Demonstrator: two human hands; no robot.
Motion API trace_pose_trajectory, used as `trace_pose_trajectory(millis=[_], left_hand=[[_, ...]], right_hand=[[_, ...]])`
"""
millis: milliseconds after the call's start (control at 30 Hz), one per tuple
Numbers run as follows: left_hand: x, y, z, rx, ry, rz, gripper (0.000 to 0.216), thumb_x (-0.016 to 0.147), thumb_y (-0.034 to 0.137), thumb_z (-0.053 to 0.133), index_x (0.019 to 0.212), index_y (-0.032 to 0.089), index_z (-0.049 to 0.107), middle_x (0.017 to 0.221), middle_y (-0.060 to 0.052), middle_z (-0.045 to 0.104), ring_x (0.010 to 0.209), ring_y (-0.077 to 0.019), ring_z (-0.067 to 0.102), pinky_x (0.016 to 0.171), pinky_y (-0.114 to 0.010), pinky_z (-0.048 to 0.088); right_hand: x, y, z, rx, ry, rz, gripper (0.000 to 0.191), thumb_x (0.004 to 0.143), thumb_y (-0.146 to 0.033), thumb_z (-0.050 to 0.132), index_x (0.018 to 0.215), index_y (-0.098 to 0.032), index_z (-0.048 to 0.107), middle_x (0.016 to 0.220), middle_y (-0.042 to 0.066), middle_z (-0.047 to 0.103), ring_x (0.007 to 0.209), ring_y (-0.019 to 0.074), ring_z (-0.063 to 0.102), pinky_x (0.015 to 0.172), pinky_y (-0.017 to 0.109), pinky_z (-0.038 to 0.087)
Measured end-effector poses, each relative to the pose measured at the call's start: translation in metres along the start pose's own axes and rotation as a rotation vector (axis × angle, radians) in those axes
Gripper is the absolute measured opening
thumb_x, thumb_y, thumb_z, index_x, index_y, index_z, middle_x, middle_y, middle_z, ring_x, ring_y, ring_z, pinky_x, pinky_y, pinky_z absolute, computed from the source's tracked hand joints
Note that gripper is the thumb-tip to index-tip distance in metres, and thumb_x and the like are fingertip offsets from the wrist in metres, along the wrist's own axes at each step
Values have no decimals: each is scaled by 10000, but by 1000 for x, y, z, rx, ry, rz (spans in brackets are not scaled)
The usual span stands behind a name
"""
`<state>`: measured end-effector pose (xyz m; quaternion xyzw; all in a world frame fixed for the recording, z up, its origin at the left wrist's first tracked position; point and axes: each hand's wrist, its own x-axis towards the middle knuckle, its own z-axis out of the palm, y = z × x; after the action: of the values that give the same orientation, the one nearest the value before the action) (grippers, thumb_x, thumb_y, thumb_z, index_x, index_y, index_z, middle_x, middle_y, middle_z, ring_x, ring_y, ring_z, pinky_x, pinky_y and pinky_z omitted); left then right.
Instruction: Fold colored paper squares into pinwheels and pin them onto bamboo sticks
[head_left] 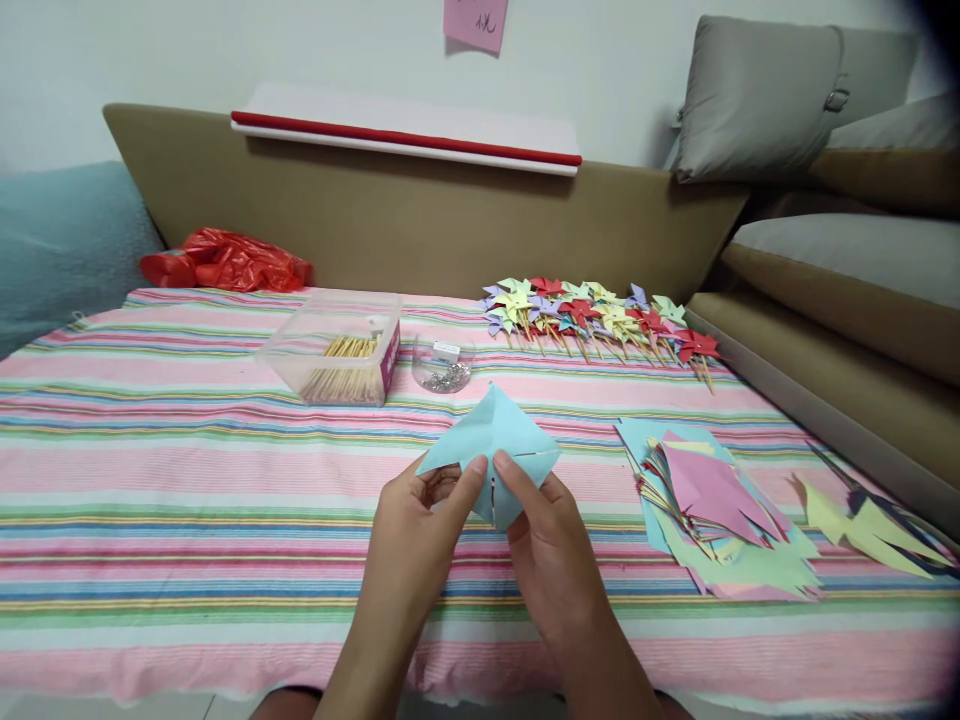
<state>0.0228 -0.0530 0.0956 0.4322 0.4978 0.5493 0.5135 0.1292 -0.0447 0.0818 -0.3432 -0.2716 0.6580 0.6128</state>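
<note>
A light-blue paper square (491, 425) with slits cut in from its corners is held up over the striped cloth, one corner pointing away from me. My left hand (416, 515) grips its left side, thumb on top near the middle and fingers beneath. On the right side my right hand (551, 530) pinches it the same way, its thumb beside the left one. Slits show toward the right and near corners. What the fingers do underneath is partly hidden.
Beyond the hands stand a plastic box of wooden sticks (341, 375) and a clear round container of small metal pieces (446, 376). Finished paper pinwheels (581, 315) lie at the back right. Cut paper sheets (712, 490) and scissors (855, 495) under yellow scraps lie right. A red plastic bag (240, 260) sits back left.
</note>
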Motion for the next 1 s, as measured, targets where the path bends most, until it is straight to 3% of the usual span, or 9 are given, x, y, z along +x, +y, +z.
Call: trace_pose_trajectory(millis=[667,833,1000], left_hand=[[0,3,-1,-4,17,-25,339,811,430,759,1020,164,781,940,-77,798,911,-278,732,781,-331,558],[1,4,-5,-154,111,0,291,797,367,789,1010,169,775,954,-56,784,923,-231,706,839,-296,544],[5,5,-10,-364,219,-6,257,786,372,804,931,161,780,847,-34,750,823,-173,669,757,-246,544]], right_hand=[[-1,0,-3,3,-2,35,322,837,-433,729,1067,-210,759,1034,44,764,901,232,680,747,343,522],[-1,-1,-4,-78,-8,-100,319,918,-440,608,1134,-225,700,1096,58,731,977,225,653,798,345,505],[-5,0,-4,-289,-22,-274,466,869,-290,699,1307,-330,545,1114,34,733,921,208,681,854,378,507]])
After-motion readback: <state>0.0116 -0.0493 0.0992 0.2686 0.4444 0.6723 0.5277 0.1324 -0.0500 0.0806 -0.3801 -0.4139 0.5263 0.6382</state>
